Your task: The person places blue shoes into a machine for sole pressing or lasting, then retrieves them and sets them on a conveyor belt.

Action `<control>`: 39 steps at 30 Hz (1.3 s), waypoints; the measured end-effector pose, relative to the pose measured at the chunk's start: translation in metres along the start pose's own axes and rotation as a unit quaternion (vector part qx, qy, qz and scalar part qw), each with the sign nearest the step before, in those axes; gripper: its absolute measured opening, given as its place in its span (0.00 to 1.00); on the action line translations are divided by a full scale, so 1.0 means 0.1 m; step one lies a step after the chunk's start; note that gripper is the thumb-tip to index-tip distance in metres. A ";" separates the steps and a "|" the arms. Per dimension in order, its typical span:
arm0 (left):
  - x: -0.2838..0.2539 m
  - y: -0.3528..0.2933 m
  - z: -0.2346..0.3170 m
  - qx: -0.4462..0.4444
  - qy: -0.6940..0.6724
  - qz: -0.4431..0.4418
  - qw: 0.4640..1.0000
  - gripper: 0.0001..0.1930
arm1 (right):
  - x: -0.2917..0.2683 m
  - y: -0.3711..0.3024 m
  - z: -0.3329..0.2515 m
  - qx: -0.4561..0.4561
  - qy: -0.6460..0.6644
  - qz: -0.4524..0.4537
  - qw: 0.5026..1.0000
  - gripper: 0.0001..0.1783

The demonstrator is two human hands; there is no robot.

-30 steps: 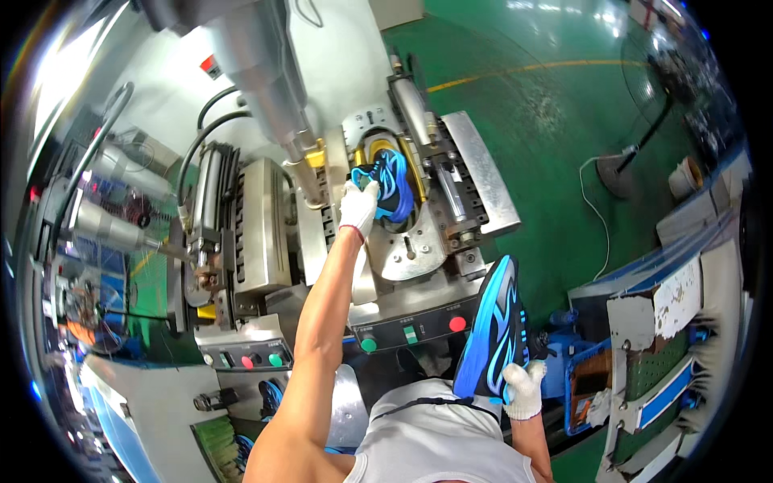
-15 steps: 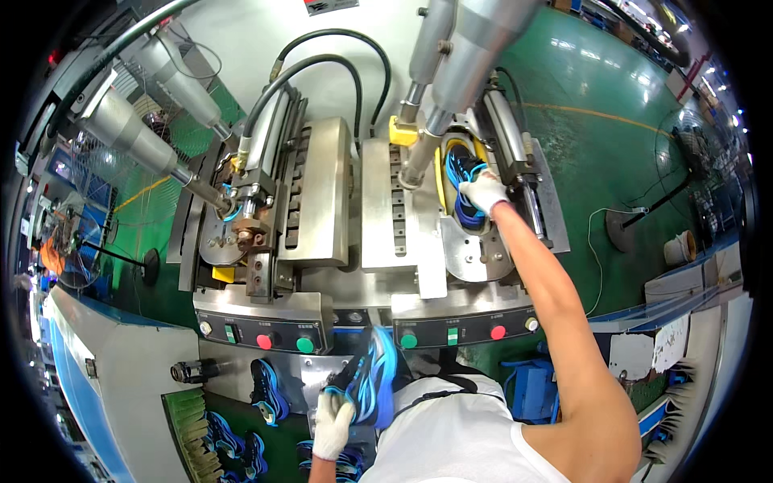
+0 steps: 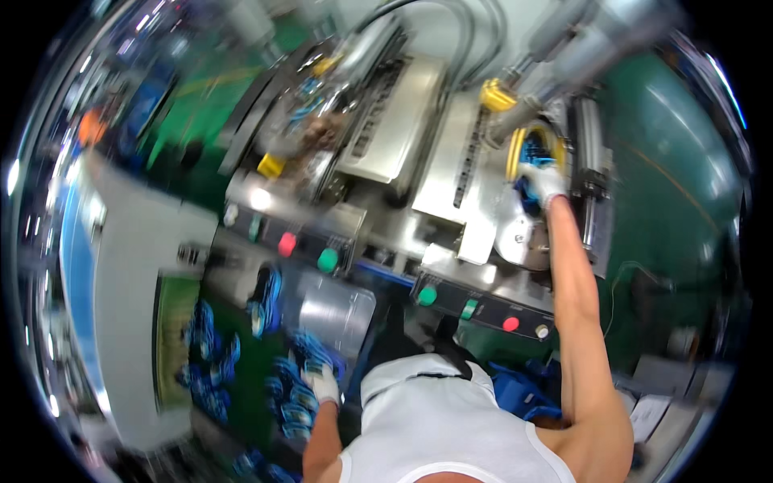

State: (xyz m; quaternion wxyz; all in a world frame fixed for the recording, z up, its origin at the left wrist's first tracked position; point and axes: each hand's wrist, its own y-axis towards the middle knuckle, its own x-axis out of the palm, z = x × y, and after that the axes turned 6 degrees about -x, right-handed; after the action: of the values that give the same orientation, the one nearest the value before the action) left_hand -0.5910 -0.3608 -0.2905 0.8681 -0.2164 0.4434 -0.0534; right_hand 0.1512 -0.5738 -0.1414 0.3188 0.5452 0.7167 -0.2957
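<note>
My left hand (image 3: 324, 384), in a white glove, is low at the left, closed on the near end of a black and blue sports shoe (image 3: 312, 348). This shoe lies over the edge of a group of similar shoes (image 3: 291, 398); motion blurs the fingers. My right hand (image 3: 545, 182), also gloved, reaches out with its fingers closed on another blue shoe (image 3: 527, 193). That one sits in the yellow-rimmed holder (image 3: 514, 154) of the right-hand press station, and the glove covers part of it.
A metal press (image 3: 396, 121) with two stations stands ahead, its button panel (image 3: 483, 310) along the front. A thick grey cylinder (image 3: 580, 68) slants over the right station. More shoes (image 3: 211, 354) lie at the lower left, beside a metal tray (image 3: 338, 310).
My view has turned and blurred. My left hand has brought its shoe from in front of the panel down to the shoes at lower left. The right hand stays at the shoe in the press.
</note>
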 end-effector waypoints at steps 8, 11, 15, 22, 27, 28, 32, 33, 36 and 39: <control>-1.07 -0.42 0.05 0.052 -0.121 0.115 0.985 0.33 | 0.28 -3.14 -1.44 -0.290 0.115 0.010 0.950 0.50; -1.27 -0.31 -0.16 0.040 -0.192 0.152 0.969 0.35 | 1.01 -3.45 -1.14 -0.421 -0.239 -0.172 0.858 0.49; -0.92 0.03 -0.30 -0.012 -0.161 0.122 0.979 0.45 | 1.39 -3.43 -1.00 -0.406 -0.386 -0.166 0.811 0.53; -0.65 0.24 -0.32 -0.086 -0.208 0.086 0.971 0.45 | 2.43 -4.94 -1.96 -0.364 -0.081 -0.431 0.822 0.58; -0.69 0.46 -0.52 -0.097 -0.287 -0.003 0.953 0.42 | 3.88 -5.82 -2.21 -0.329 0.104 -0.321 0.882 0.30; -0.90 0.47 -0.39 -0.116 -0.295 -0.024 0.948 0.42 | 3.96 -5.84 -2.24 -0.364 0.062 -0.318 0.873 0.32; -1.26 0.59 -0.15 -0.097 -0.098 -0.040 0.990 0.44 | 4.00 -5.47 -1.89 -0.313 -0.178 -0.401 0.842 0.37; -1.38 0.68 -0.26 -0.141 -0.062 -0.071 0.986 0.44 | 3.42 -5.33 -2.54 -0.116 -0.018 -0.489 0.864 0.42; -1.72 0.51 0.64 -0.123 0.029 -0.206 0.970 0.45 | 2.89 -5.32 -2.15 0.049 0.012 -0.400 0.915 0.48; -1.11 0.46 0.50 0.072 0.151 -0.265 0.950 0.45 | 2.38 -5.49 -1.43 0.119 0.167 -0.304 0.930 0.51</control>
State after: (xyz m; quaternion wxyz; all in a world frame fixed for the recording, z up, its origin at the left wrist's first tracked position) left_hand -0.6221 -0.2717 -0.2011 0.7589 -0.2526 0.4909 -0.3453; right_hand -0.4489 -0.4491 -0.1955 0.0214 0.3766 0.8506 -0.3664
